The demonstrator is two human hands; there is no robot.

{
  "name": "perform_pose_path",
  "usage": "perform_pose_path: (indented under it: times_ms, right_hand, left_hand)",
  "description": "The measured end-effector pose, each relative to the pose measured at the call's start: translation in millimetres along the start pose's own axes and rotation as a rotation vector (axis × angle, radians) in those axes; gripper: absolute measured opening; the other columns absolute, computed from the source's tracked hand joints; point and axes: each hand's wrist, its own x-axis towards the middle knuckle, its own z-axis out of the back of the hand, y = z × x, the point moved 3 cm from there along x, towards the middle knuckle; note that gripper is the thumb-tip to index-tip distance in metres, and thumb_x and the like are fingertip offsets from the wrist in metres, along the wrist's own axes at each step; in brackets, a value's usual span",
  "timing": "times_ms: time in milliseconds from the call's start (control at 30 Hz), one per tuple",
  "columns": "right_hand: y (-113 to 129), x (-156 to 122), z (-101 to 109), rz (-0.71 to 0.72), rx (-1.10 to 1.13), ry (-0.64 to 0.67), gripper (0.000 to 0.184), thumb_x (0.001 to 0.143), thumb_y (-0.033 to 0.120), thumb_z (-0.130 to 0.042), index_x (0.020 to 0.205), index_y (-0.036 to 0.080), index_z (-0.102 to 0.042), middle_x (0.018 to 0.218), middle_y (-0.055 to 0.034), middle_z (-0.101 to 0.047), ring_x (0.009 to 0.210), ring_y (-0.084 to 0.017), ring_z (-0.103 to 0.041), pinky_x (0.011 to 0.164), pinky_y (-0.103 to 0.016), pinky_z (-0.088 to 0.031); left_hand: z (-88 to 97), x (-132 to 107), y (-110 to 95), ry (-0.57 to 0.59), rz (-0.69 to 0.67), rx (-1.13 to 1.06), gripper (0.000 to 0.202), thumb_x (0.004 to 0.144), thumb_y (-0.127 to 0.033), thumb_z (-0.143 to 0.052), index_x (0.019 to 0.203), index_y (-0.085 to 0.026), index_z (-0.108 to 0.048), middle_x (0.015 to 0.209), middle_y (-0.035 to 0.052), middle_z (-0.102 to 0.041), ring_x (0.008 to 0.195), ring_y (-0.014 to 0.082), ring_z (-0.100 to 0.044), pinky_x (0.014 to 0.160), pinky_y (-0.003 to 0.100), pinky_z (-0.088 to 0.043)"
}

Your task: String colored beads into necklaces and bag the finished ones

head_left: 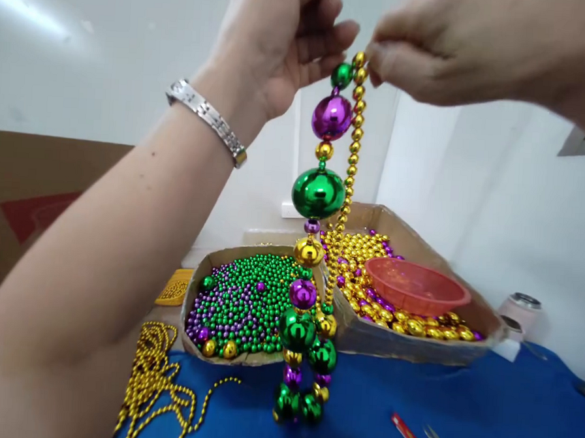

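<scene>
The bead strand (318, 193) appears largely made up, with large and small beads already in line, though whether its ends are joined cannot be determined; loose beads (249, 302) lie unstrung in the left carton (260, 359). The strand hangs above the blue desk (371, 393), the right hand's (429, 50) grip pinching the gold run (355, 146) near its top, while the left hand (294, 46) curls beside the uppermost green bead (342, 76), its hold unclear. Finish is glossy metallic green, purple and gold, large beads rounded, gold run small and even.
</scene>
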Motion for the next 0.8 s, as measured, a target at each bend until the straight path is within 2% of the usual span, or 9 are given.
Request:
perform_pose_path:
  times_ms: [133,200,267,333,400,467,567,700,800]
  right_hand:
    - [20.8,-1.8,-5.4,0.093,-0.174,0.006,0.061,0.091,0.031,-0.012,0.092,0.001,-0.066,0.09,-0.0128,-0.067,0.081,-0.018,-0.064,0.056,-0.03,-0.033]
    - [21.5,-4.9,-15.2,0.129,-0.193,-0.009,0.069,0.092,0.033,-0.003,0.089,0.002,-0.065,0.089,-0.0104,-0.066,0.081,-0.014,-0.062,0.056,-0.029,-0.032]
    - [18.1,-8.4,-23.6,0.151,-0.185,-0.037,0.086,0.089,0.036,0.015,0.083,0.003,-0.064,0.086,-0.0084,-0.065,0.081,-0.013,-0.061,0.056,-0.03,-0.032]
    - [17.0,-14.0,-29.3,0.168,-0.164,-0.078,0.091,0.087,0.036,0.021,0.078,0.003,-0.063,0.084,-0.0075,-0.063,0.082,-0.013,-0.059,0.057,-0.032,-0.032]
    - [22.5,-22.7,-34.2,0.178,-0.126,-0.119,0.081,0.092,0.037,0.01,0.076,0.005,-0.062,0.082,-0.0072,-0.062,0.079,-0.013,-0.058,0.058,-0.032,-0.032]
    - [34.0,-33.8,-39.9,0.196,-0.066,-0.15,0.062,0.096,0.035,-0.011,0.072,0.008,-0.061,0.077,-0.0065,-0.06,0.073,-0.012,-0.056,0.057,-0.029,-0.032]
    - [48.8,-48.0,-47.2,0.244,0.007,-0.162,0.04,0.093,0.025,-0.031,0.067,0.011,-0.058,0.068,-0.0042,-0.055,0.066,-0.012,-0.052,0.056,-0.027,-0.033]
    - [43.2,-52.6,-44.4,0.198,-0.065,-0.176,0.042,0.094,0.023,-0.025,0.071,0.01,-0.057,0.073,-0.0029,-0.052,0.073,-0.012,-0.053,0.059,-0.026,-0.034]
    - [36.7,-51.8,-38.1,0.185,-0.114,-0.135,0.048,0.096,0.024,-0.019,0.071,0.009,-0.057,0.073,-0.002,-0.052,0.076,-0.012,-0.055,0.059,-0.025,-0.034]
  left_hand:
    - [3.3,-5.6,11.6,0.009,-0.004,0.012,0.037,0.098,-0.023,-0.034,0.062,-0.019,-0.042,0.057,-0.0029,-0.046,0.057,0.0089,-0.055,0.069,0.03,-0.052]
    - [3.3,-8.8,15.8,0.01,-0.003,0.026,0.034,0.096,-0.022,-0.038,0.062,-0.018,-0.043,0.055,-0.0029,-0.046,0.056,0.01,-0.055,0.068,0.03,-0.052]
    - [3.5,-12.6,17.8,-0.014,0.007,0.058,0.033,0.094,-0.024,-0.043,0.061,-0.019,-0.044,0.054,-0.0024,-0.048,0.057,0.0113,-0.056,0.066,0.028,-0.051]
    - [3.9,-18.4,19.5,-0.036,-0.002,0.078,0.032,0.092,-0.025,-0.046,0.061,-0.019,-0.044,0.054,-0.0023,-0.049,0.058,0.0116,-0.057,0.065,0.027,-0.051]
    - [5.0,-26.8,24.0,-0.036,-0.035,0.069,0.033,0.092,-0.023,-0.044,0.06,-0.018,-0.044,0.053,-0.0031,-0.047,0.054,0.0104,-0.056,0.065,0.027,-0.051]
    - [6.4,-36.5,33.0,0.002,-0.041,0.058,0.034,0.093,-0.02,-0.041,0.059,-0.017,-0.043,0.052,-0.004,-0.044,0.05,0.0089,-0.055,0.064,0.028,-0.052]
    - [8.9,-47.3,45.9,0.045,0.038,0.086,0.032,0.092,-0.019,-0.042,0.059,-0.016,-0.044,0.053,-0.0045,-0.043,0.051,0.0087,-0.056,0.065,0.029,-0.052]
    - [9.6,-47.7,40.2,-0.028,0.061,0.107,0.031,0.09,-0.024,-0.048,0.06,-0.018,-0.045,0.054,-0.0034,-0.045,0.056,0.0116,-0.059,0.068,0.03,-0.052]
    - [5.3,-44.5,31.3,-0.028,0.053,0.118,0.033,0.09,-0.022,-0.048,0.057,-0.018,-0.045,0.053,-0.0024,-0.046,0.056,0.0132,-0.058,0.068,0.033,-0.051]
